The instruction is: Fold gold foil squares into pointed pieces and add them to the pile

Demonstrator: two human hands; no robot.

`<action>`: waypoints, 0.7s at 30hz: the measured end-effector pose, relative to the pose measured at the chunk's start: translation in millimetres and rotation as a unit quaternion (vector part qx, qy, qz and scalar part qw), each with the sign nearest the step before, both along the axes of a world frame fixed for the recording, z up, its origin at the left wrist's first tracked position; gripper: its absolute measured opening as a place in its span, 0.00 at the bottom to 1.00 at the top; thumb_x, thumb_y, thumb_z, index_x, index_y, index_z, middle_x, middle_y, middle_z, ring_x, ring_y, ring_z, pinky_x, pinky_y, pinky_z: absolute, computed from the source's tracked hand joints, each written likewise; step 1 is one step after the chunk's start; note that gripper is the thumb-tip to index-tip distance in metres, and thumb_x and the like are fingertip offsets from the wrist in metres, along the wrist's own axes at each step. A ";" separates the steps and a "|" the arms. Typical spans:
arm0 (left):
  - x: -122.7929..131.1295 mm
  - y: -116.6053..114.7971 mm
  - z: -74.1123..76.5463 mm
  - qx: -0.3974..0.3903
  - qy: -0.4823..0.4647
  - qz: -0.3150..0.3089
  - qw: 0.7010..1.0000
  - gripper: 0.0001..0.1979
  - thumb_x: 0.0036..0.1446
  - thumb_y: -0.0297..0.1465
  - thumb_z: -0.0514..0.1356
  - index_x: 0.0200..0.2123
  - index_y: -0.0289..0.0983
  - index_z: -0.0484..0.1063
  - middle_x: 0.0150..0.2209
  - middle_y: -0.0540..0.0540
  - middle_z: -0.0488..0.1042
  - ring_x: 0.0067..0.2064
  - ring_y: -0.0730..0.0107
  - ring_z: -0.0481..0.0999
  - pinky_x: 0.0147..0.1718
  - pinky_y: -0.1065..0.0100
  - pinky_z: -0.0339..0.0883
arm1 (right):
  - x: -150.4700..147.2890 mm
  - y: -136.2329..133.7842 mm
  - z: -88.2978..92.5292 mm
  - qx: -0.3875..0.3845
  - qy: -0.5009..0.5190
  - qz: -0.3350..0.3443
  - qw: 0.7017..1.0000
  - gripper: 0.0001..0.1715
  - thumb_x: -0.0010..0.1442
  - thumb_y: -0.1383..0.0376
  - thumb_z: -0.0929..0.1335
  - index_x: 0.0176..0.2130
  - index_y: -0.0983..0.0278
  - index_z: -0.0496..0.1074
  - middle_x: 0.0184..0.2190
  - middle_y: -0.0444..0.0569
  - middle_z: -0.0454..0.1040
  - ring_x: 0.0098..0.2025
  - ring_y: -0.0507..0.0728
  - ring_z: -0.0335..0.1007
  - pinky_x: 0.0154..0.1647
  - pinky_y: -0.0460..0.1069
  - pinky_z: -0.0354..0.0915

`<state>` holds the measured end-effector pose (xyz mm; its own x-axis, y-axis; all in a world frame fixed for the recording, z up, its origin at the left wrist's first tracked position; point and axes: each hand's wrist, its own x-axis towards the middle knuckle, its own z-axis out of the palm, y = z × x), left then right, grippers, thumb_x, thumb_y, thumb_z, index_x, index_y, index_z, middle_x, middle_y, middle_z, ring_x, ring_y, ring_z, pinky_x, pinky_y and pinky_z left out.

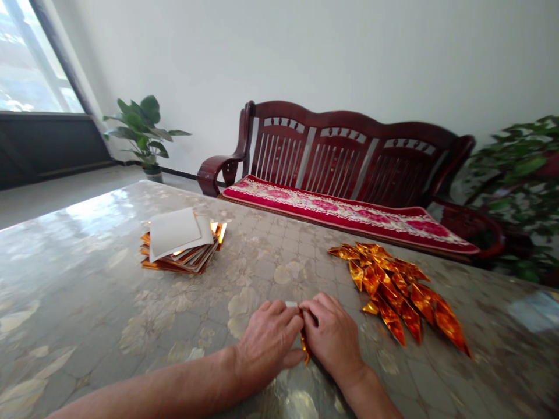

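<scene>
Left hand (266, 343) and right hand (332, 334), fingers closed, pinch 1 gold foil strip (305, 347)

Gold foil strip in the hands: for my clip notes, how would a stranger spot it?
On the floral table cover, find the left hand and right hand meeting. The gold foil strip pokes out between them, the only piece held, unlike the loose pile beside them.

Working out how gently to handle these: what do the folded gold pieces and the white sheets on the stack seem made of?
The folded gold pieces, like the one held by the left hand and right hand, look like foil-faced paper: mirror-bright orange-gold, sharp creases. The white sheets look like plain matte paper, without glare.
</scene>
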<state>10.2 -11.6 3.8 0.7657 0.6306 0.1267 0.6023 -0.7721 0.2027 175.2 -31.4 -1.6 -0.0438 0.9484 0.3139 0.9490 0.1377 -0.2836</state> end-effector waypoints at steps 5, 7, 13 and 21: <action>0.1 1.3 -3.8 0.009 -0.005 -0.008 1.000 0.18 0.56 0.40 0.66 0.45 0.38 0.68 0.47 0.47 0.74 0.46 0.59 0.71 0.46 0.59 0.68 | 0.2 -0.5 0.3 0.008 -0.008 0.009 1.000 0.12 0.61 0.71 0.65 0.34 0.58 0.77 0.32 0.45 0.72 0.40 0.56 0.66 0.41 0.47 0.57; 0.4 1.4 -5.4 0.012 -0.004 -0.011 1.000 0.18 0.56 0.40 0.66 0.45 0.38 0.68 0.47 0.47 0.74 0.46 0.58 0.71 0.46 0.59 0.68 | 0.6 -0.3 -0.5 0.018 -0.003 0.014 1.000 0.12 0.61 0.71 0.65 0.34 0.58 0.77 0.32 0.45 0.72 0.39 0.55 0.66 0.40 0.47 0.57; 0.5 0.5 -6.4 0.023 0.003 -0.006 1.000 0.19 0.56 0.41 0.66 0.46 0.38 0.68 0.49 0.47 0.73 0.46 0.58 0.70 0.45 0.59 0.69 | 2.5 0.1 -3.4 0.040 0.014 0.031 0.999 0.10 0.60 0.71 0.66 0.34 0.58 0.77 0.30 0.45 0.71 0.37 0.55 0.66 0.38 0.47 0.56; 0.0 -1.1 -6.3 0.058 0.003 0.001 0.998 0.18 0.57 0.43 0.65 0.44 0.40 0.68 0.48 0.48 0.73 0.45 0.58 0.70 0.41 0.58 0.68 | 3.0 0.9 -4.4 0.039 0.031 0.038 0.998 0.11 0.60 0.71 0.65 0.33 0.59 0.76 0.30 0.45 0.71 0.36 0.55 0.67 0.39 0.47 0.56</action>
<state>10.1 -12.7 -2.5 0.7655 0.6131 0.1950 0.6046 -0.7892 0.1077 178.2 -30.5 -6.1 -0.0937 0.9154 0.3914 0.9160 0.2333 -0.3263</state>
